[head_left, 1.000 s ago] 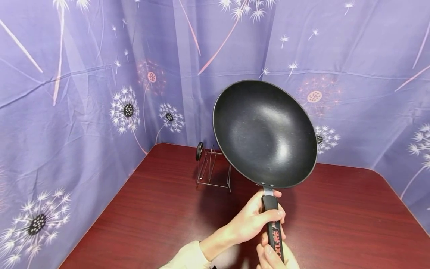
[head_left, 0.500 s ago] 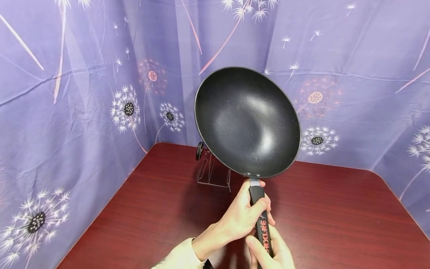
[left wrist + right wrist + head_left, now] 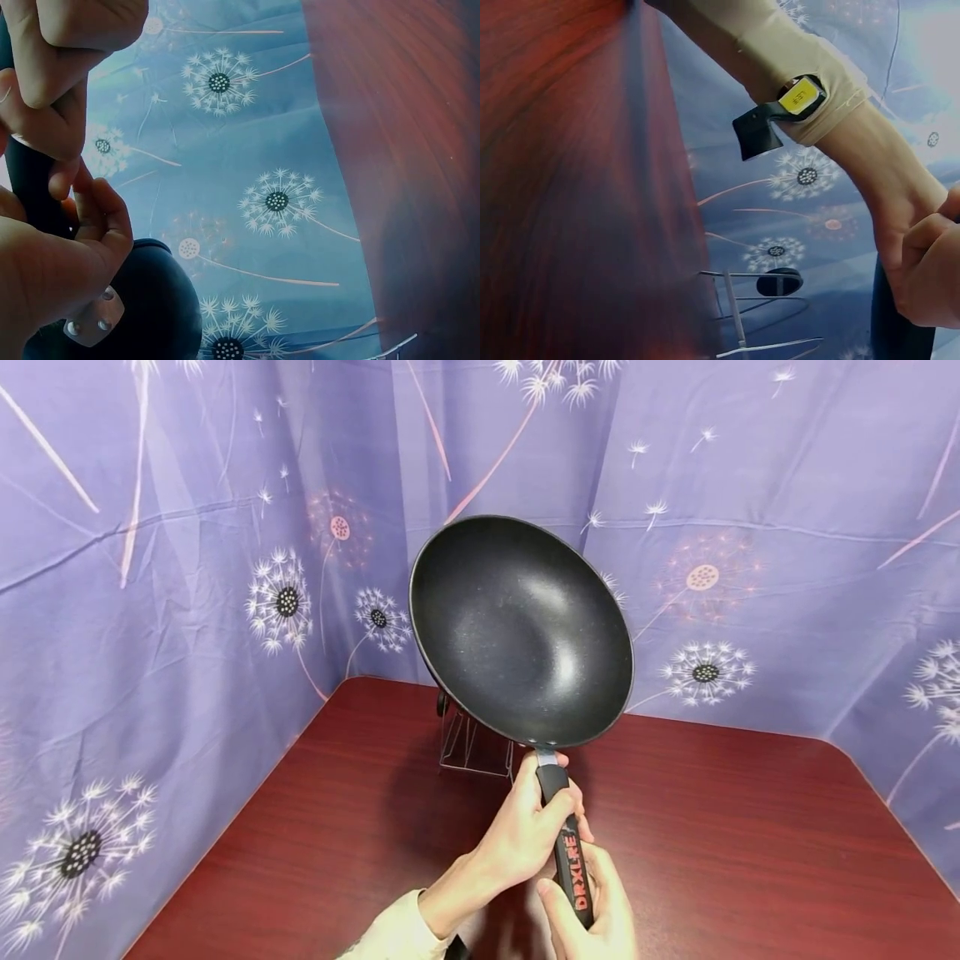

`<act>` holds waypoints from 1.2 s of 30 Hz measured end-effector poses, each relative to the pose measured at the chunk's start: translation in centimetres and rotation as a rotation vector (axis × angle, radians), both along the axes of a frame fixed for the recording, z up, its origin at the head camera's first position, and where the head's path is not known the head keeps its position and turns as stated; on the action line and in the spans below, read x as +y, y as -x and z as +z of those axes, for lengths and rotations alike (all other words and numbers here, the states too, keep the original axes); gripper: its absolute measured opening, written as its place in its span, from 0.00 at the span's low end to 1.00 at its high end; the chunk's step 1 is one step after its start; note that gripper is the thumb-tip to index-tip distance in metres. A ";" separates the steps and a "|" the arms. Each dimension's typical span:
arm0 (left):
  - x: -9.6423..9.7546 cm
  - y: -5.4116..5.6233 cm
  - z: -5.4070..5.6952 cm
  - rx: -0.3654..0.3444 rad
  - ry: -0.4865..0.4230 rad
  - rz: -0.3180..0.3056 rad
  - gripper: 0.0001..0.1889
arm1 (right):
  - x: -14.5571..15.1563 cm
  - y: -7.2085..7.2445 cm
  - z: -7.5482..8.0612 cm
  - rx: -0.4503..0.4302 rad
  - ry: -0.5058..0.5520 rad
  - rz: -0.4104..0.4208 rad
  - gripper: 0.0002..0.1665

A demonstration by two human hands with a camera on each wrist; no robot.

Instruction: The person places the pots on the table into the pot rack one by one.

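Observation:
A black wok is held up over the table, tilted so its inside faces the head camera. My left hand grips the upper part of its black handle, just below the metal neck, thumb across the front. Lower down, my right hand holds the handle's end, thumb on the left side. Both hands' curled fingers show from behind in the left wrist view, where the wok's riveted underside appears below. In the right wrist view, my right hand is partly cut off by the frame edge.
A wire rack with a black round part stands at the back left of the red-brown table, partly hidden behind the wok. A purple dandelion-print curtain encloses the table's back and left side.
Both hands have carried the wok leftward, so it now overlaps more of the wire rack. My right thumb has shifted off the handle's front to its left side.

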State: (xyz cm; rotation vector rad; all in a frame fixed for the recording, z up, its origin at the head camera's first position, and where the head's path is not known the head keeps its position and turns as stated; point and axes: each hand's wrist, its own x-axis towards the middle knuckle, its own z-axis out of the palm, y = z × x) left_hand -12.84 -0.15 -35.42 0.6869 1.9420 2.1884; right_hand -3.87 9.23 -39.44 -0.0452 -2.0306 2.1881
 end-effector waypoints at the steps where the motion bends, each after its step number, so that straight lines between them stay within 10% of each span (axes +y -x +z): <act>1: -0.1 0.0 0.0 -0.005 -0.002 -0.002 0.20 | -0.1 0.0 0.0 0.000 0.022 0.006 0.23; 36: -2.8 -0.6 1.7 -0.004 0.040 0.036 0.28 | -0.4 0.5 -0.3 0.144 0.396 0.396 0.17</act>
